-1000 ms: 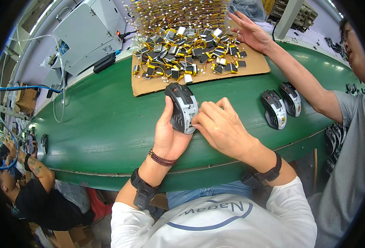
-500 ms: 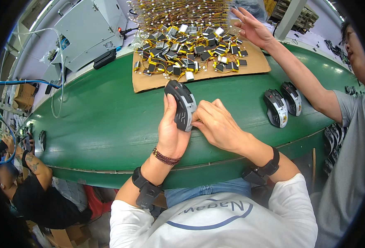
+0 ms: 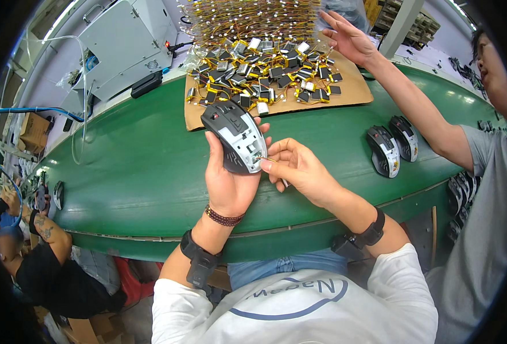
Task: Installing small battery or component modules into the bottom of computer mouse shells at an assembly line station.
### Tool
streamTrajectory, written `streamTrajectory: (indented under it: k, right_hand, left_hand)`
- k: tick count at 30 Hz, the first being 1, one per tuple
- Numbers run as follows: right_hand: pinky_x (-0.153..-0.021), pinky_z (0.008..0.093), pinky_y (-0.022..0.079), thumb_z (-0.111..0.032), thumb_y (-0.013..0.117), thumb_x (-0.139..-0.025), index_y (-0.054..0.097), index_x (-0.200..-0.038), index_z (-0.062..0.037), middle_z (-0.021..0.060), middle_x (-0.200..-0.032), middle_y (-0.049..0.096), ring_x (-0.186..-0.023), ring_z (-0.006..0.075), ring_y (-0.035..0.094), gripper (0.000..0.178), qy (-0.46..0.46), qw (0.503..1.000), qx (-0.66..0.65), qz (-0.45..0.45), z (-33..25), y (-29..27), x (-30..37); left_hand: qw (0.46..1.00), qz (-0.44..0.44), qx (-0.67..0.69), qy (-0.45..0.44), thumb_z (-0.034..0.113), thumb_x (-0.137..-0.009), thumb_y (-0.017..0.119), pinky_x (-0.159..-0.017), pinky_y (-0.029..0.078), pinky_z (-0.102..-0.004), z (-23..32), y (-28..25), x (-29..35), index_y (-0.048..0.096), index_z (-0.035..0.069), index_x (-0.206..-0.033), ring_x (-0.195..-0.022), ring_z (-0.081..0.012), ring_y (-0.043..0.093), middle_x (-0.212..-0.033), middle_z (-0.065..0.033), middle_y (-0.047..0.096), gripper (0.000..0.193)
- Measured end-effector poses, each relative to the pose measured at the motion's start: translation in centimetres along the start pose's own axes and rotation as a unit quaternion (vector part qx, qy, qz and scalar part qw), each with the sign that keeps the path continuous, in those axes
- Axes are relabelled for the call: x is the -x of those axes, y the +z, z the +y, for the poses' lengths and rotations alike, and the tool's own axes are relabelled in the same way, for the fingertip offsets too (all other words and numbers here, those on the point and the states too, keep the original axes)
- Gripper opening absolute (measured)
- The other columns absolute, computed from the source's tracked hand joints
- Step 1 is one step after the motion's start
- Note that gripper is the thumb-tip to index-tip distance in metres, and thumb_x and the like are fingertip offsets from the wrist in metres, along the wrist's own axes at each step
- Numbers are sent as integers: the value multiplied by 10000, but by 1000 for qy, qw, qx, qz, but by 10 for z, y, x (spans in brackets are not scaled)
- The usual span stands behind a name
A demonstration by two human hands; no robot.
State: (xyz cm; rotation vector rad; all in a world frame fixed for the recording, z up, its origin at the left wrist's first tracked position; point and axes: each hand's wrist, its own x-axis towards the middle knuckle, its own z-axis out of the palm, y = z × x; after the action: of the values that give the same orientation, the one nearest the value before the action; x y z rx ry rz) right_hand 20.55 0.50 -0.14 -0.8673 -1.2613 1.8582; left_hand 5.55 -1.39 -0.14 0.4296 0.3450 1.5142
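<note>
My left hand (image 3: pixel 230 186) is wrapped under a black and grey computer mouse (image 3: pixel 235 137). The top rear cover is off it, so the light grey inner shell with its cutouts faces up. With thumb and forefinger, my right hand (image 3: pixel 300 172) pinches thin wires (image 3: pixel 265 159) at the mouse's lower right end. They meet the shell by a small opening. A small pale edge (image 3: pixel 286 183) shows beneath the right fingers; what it belongs to is mostly hidden.
Beyond the mouse, a cardboard sheet (image 3: pixel 193 117) bears a heap of wired battery packs (image 3: pixel 265 71). Two more mice (image 3: pixel 383 150) stand to the right on the green conveyor belt (image 3: pixel 150 172). A co-worker's arm (image 3: pixel 414 103) reaches in from the right. At left stands a grey machine (image 3: pixel 124 49).
The mouse has turned from its side to show its open top, and moved slightly left. My right fingers have shifted with it, and the pinched wires have come into sight.
</note>
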Motion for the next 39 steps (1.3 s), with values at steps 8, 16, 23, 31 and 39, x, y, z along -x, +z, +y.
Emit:
streamTrajectory:
  k: [8,16,23,31,39]
  right_hand:
    - [-559,245,523,-181,654,-892,481,-1117,56,92,-935,601,-743,117,589,369,34,995,-71,-68,-9,1,5]
    - [-707,313,591,-117,646,-883,505,-1074,35,114,-965,609,-837,185,653,282,35,982,-173,-61,-4,9,9]
    - [-736,325,594,-86,640,-880,501,-1092,40,130,-979,605,-831,203,660,283,40,975,-208,-64,-2,11,15]
    - [-696,327,601,-120,632,-892,484,-1131,43,116,-989,601,-844,183,647,325,62,977,-186,-82,-10,13,11]
    - [-572,255,561,-212,686,-869,502,-1128,42,90,-954,609,-798,137,619,407,91,986,-107,-91,-12,7,6]
  left_hand:
    - [993,-24,-103,48,575,-970,240,-998,432,-435,-5,9,4,369,59,-1388,-1200,-302,485,-1334,-161,478,677]
    - [987,-86,-130,49,656,-933,216,-979,441,-407,-3,8,14,345,49,-1391,-1173,-283,500,-1303,-141,484,771]
    - [976,-53,-164,134,667,-924,248,-991,437,-422,-15,19,20,312,73,-1414,-1182,-272,481,-1301,-137,449,772]
    - [983,-40,-136,113,646,-935,263,-998,426,-425,-5,15,21,338,44,-1391,-1178,-282,491,-1291,-152,479,760]
    - [989,-22,-113,96,617,-950,261,-974,439,-441,1,9,12,376,62,-1368,-1158,-302,501,-1288,-139,490,704]
